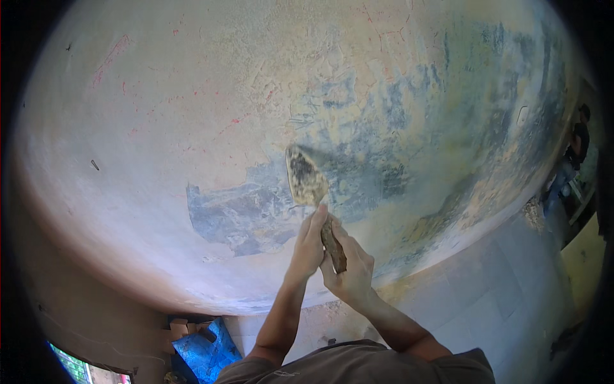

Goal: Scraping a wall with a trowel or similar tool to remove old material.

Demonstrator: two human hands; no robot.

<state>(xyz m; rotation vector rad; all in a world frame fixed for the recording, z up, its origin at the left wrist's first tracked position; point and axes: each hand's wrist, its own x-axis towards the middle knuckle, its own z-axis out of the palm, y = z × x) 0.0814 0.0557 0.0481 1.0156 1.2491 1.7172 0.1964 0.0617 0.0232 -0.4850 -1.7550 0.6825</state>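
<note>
A pointed masonry trowel (307, 177), its blade blotched with dark and pale residue, lies against or just in front of the wall, tip up. My left hand (310, 245) grips it where the blade meets the handle, the thumb near the blade's base. My right hand (352, 269) is wrapped around the brown handle (333, 245) from the other side. Behind the blade the wall (211, 120) shows scraped blue-grey patches (240, 206) beside cream paint with pink marks. Whether the blade touches the wall cannot be told.
A nail or peg (95, 165) sticks out of the wall at the left. Below are a blue plastic sheet (208, 350), cardboard boxes (180, 329) and a tiled floor (479, 283) with debris along the wall's foot. Another person (580, 137) is at the far right.
</note>
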